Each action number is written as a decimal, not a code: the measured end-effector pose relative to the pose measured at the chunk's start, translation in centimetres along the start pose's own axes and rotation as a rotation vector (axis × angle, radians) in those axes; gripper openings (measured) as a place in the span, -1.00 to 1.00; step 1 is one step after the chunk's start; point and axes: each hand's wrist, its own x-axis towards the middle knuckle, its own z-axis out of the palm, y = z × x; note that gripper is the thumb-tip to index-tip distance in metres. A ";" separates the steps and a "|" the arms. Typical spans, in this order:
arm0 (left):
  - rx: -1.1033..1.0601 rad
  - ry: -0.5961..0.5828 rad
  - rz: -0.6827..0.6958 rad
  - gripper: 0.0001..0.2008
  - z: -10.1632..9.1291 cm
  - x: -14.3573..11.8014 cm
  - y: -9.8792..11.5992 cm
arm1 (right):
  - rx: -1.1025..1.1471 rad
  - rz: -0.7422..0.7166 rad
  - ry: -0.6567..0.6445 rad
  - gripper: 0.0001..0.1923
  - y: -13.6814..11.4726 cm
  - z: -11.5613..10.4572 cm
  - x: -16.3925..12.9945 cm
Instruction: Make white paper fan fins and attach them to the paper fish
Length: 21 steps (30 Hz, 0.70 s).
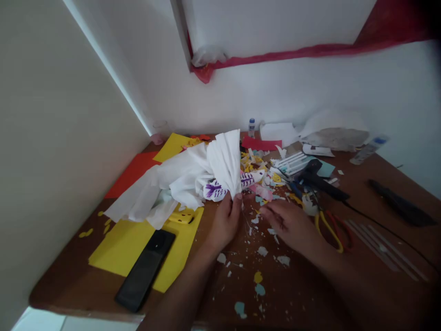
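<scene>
My left hand (pixel 227 218) is closed in a pinch on the gathered lower end of a sheet of white crepe-like paper (pixel 225 156), whose pleats fan upward. Behind that fan, a white paper cutout with purple markings (pixel 215 189) shows on both sides. To the right, my right hand (pixel 287 223) hovers apart from the paper with its fingers curled together; what they hold, if anything, is too small to make out. Fine thread-like strands (pixel 247 223) hang below the pinched end. More crumpled white paper (pixel 144 191) spreads out to the left.
A black phone (pixel 146 269) lies on yellow paper (pixel 113 250). Pliers with yellow and red handles (pixel 329 232), a black glue gun (pixel 319 179) and clear glue sticks (pixel 374 248) lie rightward. Paper scraps (pixel 262 251) litter the brown table (pixel 292 294). A small bottle (pixel 251 126) stands by the wall.
</scene>
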 end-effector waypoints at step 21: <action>-0.012 -0.070 0.091 -0.55 0.5 -1.1 2.0 | 0.379 0.176 0.059 -0.65 -0.3 0.3 0.5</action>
